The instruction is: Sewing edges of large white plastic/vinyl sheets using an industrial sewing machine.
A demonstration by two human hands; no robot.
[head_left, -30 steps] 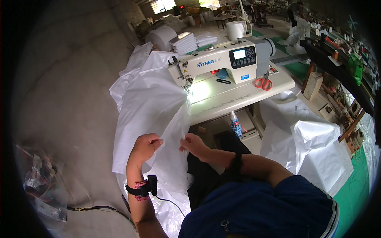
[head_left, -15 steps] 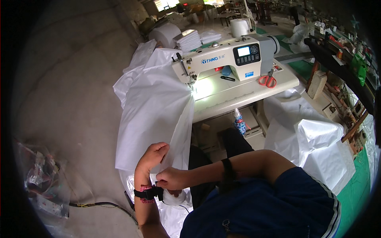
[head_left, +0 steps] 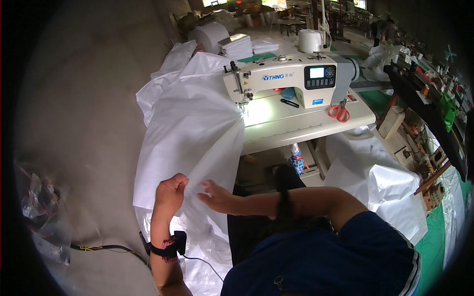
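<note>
A large white sheet (head_left: 187,123) of thin, glossy material hangs from the needle area of a white sewing machine (head_left: 271,79) down toward my lap. My left hand (head_left: 170,194) is closed in a pinch on the sheet near its lower part. Just to its right, my right hand (head_left: 218,198) has its thumb and fingers apart over the sheet and holds nothing visible. The sheet's upper end stays under the machine's lit needle, where the presser foot is too small to make out. A black strap with a small box (head_left: 173,246) is around my left wrist.
Red-handled scissors (head_left: 339,112) and a small black tool (head_left: 290,103) lie on the machine bed. More white sheeting (head_left: 390,187) is heaped at the right. A black cable (head_left: 106,247) crosses the floor at the left. Folded white stacks (head_left: 235,47) and a thread cone (head_left: 311,41) stand behind.
My right hand has moved up from beside my left wrist and its fingers have opened. My left hand has shifted slightly left. The view has tilted, and the machine appears lower and further right.
</note>
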